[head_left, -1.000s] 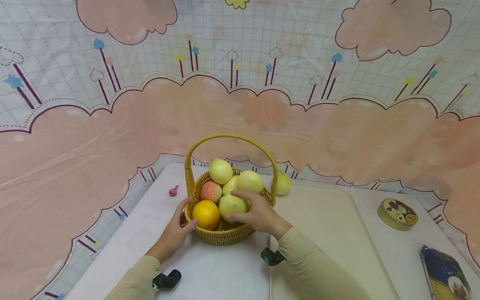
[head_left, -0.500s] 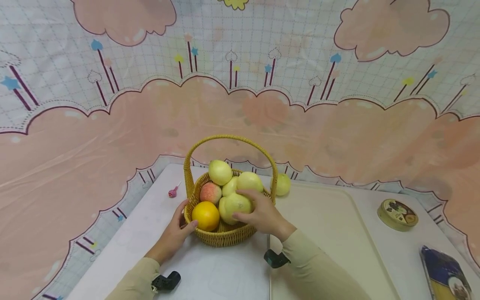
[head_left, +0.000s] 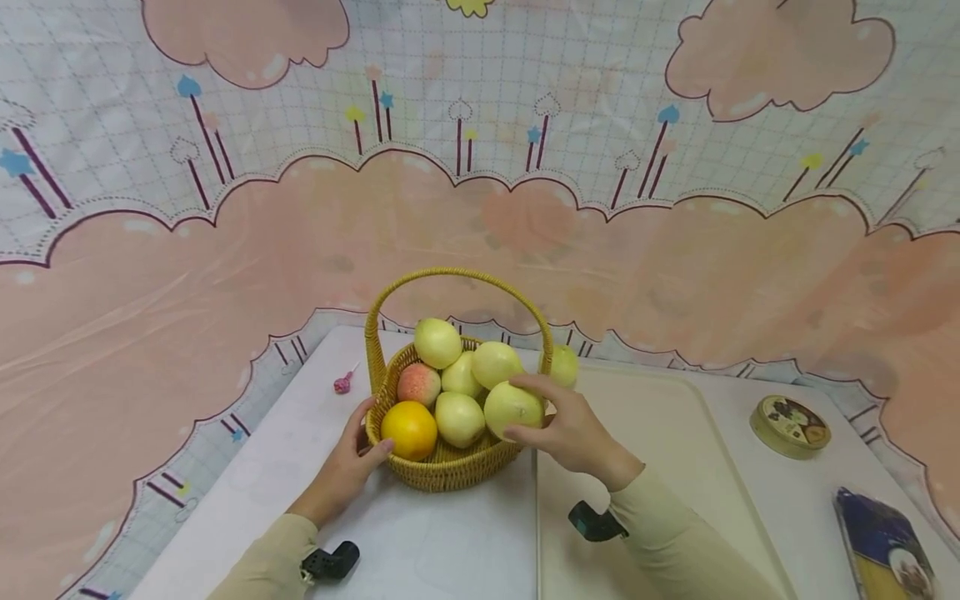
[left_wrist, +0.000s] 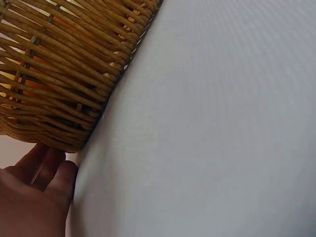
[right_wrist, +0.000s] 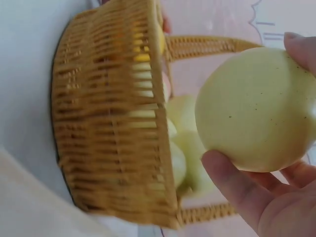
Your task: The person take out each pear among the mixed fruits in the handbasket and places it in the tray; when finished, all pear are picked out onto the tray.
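A yellow wicker basket (head_left: 450, 477) with a tall arched handle holds an orange (head_left: 408, 430), a reddish peach (head_left: 418, 384) and several pale yellow-green pears (head_left: 460, 419). My right hand (head_left: 581, 425) holds a round, speckled pear (right_wrist: 256, 108) between thumb and fingers. In the head view that pear overlaps the basket's right front rim; the right wrist view shows it above the rim. My left hand (head_left: 345, 467) grips the basket's left side, thumb at the rim beside the orange. The left wrist view shows its fingers (left_wrist: 61, 180) against the woven wall.
Behind the handle's right side sits another pear (head_left: 564, 367). A pink lollipop (head_left: 342, 382) lies left of the basket. On the right are a cream tray (head_left: 660, 450), a round tin (head_left: 791, 427) and a blue-and-yellow packet (head_left: 885, 542).
My right hand has lifted a pear from the basket's front and carried it right, to the rim, uncovering another pear behind it. The left hand has stayed on the basket.
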The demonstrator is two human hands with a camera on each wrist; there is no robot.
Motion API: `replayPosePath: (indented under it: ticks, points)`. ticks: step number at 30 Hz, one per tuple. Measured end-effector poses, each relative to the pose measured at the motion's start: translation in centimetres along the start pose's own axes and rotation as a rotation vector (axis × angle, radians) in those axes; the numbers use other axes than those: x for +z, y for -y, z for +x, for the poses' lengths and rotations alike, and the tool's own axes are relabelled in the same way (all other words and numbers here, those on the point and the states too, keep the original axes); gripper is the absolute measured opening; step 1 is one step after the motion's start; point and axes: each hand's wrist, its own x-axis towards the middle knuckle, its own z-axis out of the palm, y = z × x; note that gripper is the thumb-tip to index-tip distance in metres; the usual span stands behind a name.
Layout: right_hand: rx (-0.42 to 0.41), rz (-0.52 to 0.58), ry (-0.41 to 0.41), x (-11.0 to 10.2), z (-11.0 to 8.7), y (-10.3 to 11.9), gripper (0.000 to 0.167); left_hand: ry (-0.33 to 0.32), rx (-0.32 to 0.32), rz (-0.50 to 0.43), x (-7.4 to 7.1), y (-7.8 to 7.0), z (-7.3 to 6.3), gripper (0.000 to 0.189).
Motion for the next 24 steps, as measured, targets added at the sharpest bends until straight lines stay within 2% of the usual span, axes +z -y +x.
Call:
replayPosePath:
  ticks: [6,15,24]
  points:
    - [0.028,0.024,-0.041,-1.8,-1.2,-0.3,0.059,0.003,0.001,0.003,0.0,-0.1,-0.1,0.080]
    - [0.096,-0.013,-0.099,-4.1,-2.2,-1.1,0.060,0.005,-0.023,0.002,-0.2,0.0,0.0,0.081]
    - [0.189,-0.080,-0.158,-7.1,-2.8,-2.4,0.061,0.008,-0.010,0.017,-0.3,0.0,0.1,0.080]
